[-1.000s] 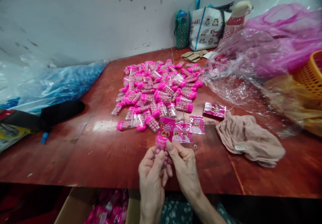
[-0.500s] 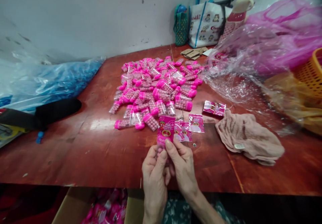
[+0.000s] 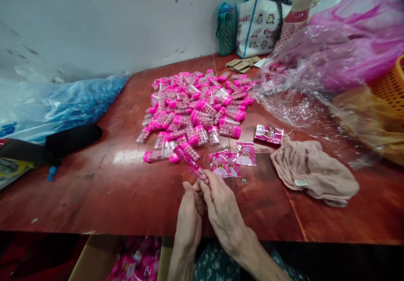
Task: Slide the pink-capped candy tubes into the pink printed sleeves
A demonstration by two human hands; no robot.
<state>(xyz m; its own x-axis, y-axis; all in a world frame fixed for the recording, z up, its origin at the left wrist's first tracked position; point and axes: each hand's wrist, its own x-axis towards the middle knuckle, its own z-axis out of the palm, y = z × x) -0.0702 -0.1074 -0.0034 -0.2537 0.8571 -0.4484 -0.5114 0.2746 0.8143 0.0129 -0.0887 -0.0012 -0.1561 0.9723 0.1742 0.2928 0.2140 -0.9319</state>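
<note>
At the far left a blue plastic bag (image 3: pixel 63 100) slumps against the wall with a dark rolled item (image 3: pixel 59 142) in front of it, well apart from the work. Below the near edge of the red surface (image 3: pixel 104 197) an open cardboard box (image 3: pixel 91 260) shows more pink packets inside.

The left hand (image 3: pixel 187 222) and right hand (image 3: pixel 222 213) meet just over the near edge. Their fingers (image 3: pixel 202 184) are pressed together around the lower end of a pink candy packet (image 3: pixel 191 163), which sticks up and away, tilted toward the left and turned nearly edge-on. Only the low end is pinched, so the packet could twist or slip out; if it does, it is as likely to land among the loose pile as in the box. Whether its flap is closed cannot be told from here; if it is open, the small round candies could spill.

The pile of candy tubes (image 3: pixel 195 108) lies just beyond the fingers, so a forward sweep could scatter it. Flat pink sleeves (image 3: pixel 232 163) lie just right of the hands, near a tiny dark bead (image 3: pixel 243 181) that could roll off. Farther right, a folded cloth (image 3: pixel 312 171), crumpled clear plastic (image 3: pixel 303 87) and an orange basket (image 3: pixel 391 87) crowd the surface; the plastic could snag a sleeve.
</note>
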